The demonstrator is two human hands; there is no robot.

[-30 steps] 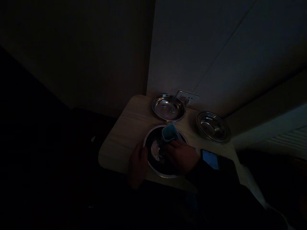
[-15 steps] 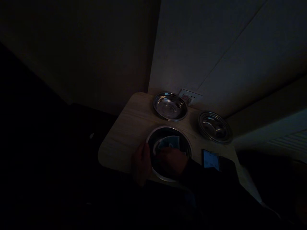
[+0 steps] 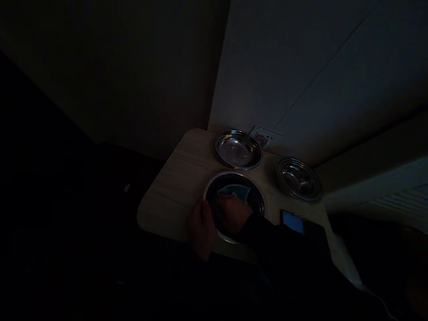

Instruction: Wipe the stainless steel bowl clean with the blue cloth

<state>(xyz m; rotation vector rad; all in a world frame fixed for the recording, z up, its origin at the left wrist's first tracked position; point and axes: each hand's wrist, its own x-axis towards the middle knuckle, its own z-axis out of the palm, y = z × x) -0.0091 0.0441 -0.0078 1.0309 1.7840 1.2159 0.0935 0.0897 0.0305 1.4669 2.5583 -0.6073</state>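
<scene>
In the dim head view a round metal bowl (image 3: 265, 203) stands on the light wooden table. My left hand (image 3: 202, 229) grips its near left rim, thumb along the edge. Inside the bowl my right hand (image 3: 232, 213) is bent downward, fingers closed and pressed onto a teal cloth (image 3: 239, 191) with a pale border. Part of the cloth spreads out past the knuckles. Darkness and the hand itself hide the right fingertips and the bowl's bottom.
Behind the bowl lies a shallow steel dish (image 3: 238, 149), close to a wall socket (image 3: 264, 136). Stacked steel dishes (image 3: 298, 179) sit at the right. A lit phone (image 3: 292, 221) rests by my right sleeve. The wooden table (image 3: 167, 196) has a rounded left edge against the wall.
The bowl has shifted slightly up and left in view. My right hand has moved up and left inside it, and the cloth's visible part has changed shape. My left hand stays on the rim.
</scene>
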